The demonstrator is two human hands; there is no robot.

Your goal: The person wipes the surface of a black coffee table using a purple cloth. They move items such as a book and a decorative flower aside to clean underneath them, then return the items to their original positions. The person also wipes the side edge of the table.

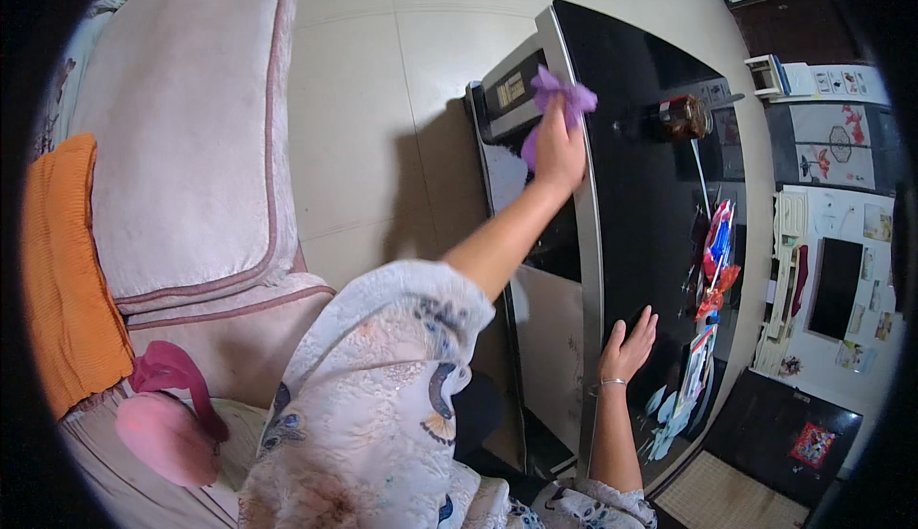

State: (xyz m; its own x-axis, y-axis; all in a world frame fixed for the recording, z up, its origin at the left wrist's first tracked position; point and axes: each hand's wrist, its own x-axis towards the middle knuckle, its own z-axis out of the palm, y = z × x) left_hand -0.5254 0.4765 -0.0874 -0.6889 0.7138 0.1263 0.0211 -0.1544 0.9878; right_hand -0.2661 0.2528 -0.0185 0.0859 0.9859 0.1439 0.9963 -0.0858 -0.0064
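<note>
Left grip: we keep our left grip (557,151) clenched on a purple cloth (574,99), thumb and fingers bunching the fabric.
Purple cloth: we find it within the left grip, one crumpled part poking out past the fingers and another showing on the grip's left side, all at the pale edge of the black worktop (622,228).
Right grip: we lay our right grip (626,349) palm down on the worktop, nearer our body than the left grip; it is released, with the fingers straight.
Bracelet: we wear a thin bracelet (613,381) just behind the right grip.
Cabinet front: we see a dark plate (512,94) on the pale front, just left of the left grip.
Glass jar: we have a jar (681,118) of dark contents to the right of the left grip, well apart from it, a handle sticking out.
Packets: we see a shiny red-and-blue packet (719,237) and an orange-red wrapper (719,290) beyond the right grip, to its right.
Sofa: we have a pale pink sofa (191,147) well left of both grips, with orange fabric (65,271) at its far side.
Floor: we see pale tiles (359,70) between the sofa and the left grip.
</note>
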